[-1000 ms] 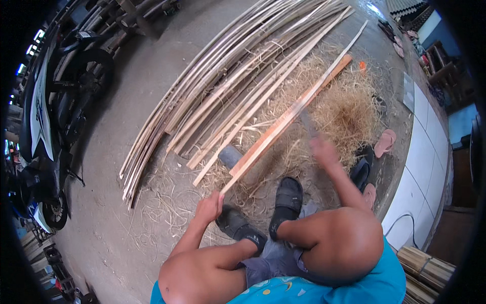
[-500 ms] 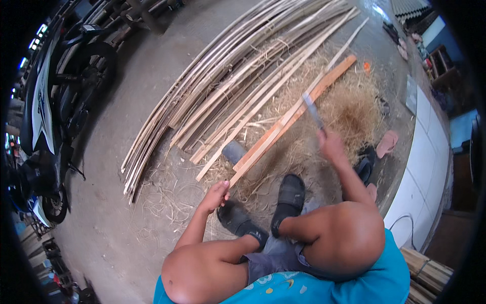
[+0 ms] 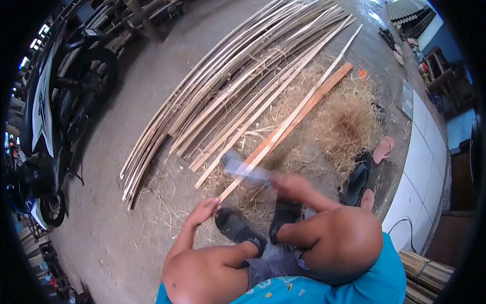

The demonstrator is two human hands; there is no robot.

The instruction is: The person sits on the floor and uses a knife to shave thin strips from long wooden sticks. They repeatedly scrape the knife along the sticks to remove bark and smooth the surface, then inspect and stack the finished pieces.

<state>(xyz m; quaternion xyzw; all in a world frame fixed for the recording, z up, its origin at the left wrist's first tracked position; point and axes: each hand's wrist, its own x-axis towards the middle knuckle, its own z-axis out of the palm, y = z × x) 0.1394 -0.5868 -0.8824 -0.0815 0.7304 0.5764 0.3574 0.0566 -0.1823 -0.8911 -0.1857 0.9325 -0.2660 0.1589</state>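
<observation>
My left hand is closed around the near end of a long, pale bamboo strip. The strip slants away to the upper right along a reddish-brown wooden board. A knife with a broad blade is in my right hand; both are smeared by motion. Its blade crosses over the near part of the strip, and whether it touches cannot be seen. By the board's near end stands a grey cylinder, partly covered by the blade.
Long bamboo strips lie in bundles beyond the board. Fine shavings are heaped to its right. Sandals lie beside a white tiled ledge on the right. A motorcycle stands at the left.
My right hand has swept the knife down and toward me, from midway along the strip to near my left hand. My left hand has shifted slightly left and nearer, with the strip.
</observation>
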